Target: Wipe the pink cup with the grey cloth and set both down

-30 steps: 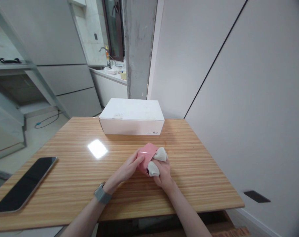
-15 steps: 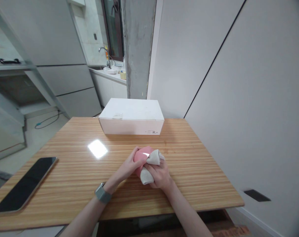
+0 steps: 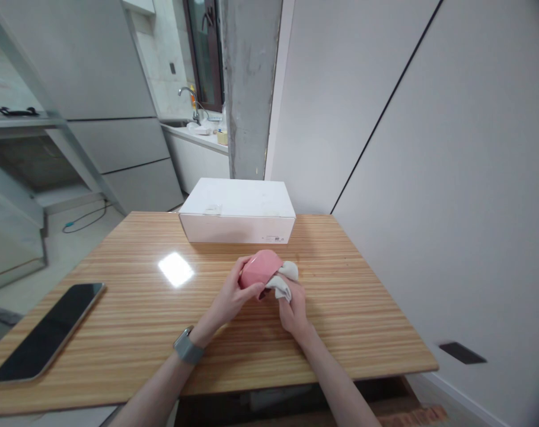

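Observation:
My left hand point(image 3: 232, 294) grips a shiny pink rounded object point(image 3: 261, 267) with a faceted surface, thumb in front and fingers behind. Its exact kind I cannot make out; a dark part shows at its lower edge. In my right hand point(image 3: 294, 307) is a bunched white cloth point(image 3: 281, 286), pressed against the right side of the pink object. Both are held just above the wooden table point(image 3: 131, 332), in front of the white box. A watch with a grey-green band point(image 3: 189, 346) is on my left wrist.
A closed white box point(image 3: 238, 228) stands at the table's far edge. On the left lies a black-screened phone point(image 3: 47, 332). An opened drawer point(image 3: 251, 409) shows below the near edge. A white wall point(image 3: 429, 196) runs along the right.
The pink object has turned and tipped up, so more of its smooth surface shows. My right hand with the cloth has shifted right, to the object's side.

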The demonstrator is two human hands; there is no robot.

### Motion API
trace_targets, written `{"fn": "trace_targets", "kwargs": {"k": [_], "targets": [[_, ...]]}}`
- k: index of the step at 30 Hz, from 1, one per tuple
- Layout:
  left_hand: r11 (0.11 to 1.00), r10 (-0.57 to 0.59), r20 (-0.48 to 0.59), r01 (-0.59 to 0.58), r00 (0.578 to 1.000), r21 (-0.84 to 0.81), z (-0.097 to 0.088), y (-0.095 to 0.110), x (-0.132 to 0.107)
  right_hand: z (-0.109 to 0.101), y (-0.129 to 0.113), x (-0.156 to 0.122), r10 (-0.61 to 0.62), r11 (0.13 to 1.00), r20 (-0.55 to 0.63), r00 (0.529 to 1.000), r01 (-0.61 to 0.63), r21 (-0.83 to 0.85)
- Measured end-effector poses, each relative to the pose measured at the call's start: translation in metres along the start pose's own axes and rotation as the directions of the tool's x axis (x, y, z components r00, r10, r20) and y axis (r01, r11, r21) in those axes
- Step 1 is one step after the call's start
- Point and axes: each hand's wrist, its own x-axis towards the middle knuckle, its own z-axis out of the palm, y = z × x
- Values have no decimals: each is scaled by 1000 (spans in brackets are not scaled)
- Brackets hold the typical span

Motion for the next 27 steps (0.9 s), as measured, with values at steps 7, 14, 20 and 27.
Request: {"fn": "trace_targets", "kwargs": {"k": [7,14,20,27], "targets": [[968,-191,-261,136,946,-213,-11,-6,9,-8,25,12,730,620,-344,591,-361,697],[681,-444,118,420,889,-600,-10,-9,5,-19,16,28,869,220,-59,492,-276,936],[694,-441,42,370,897,-617,4,-17,6,13,-10,24,677,177,247,693,-480,859],[823,-375,-240,202,895,-531,-6,-23,9,26,-12,25,698,103,264,666,-457,883]]}}
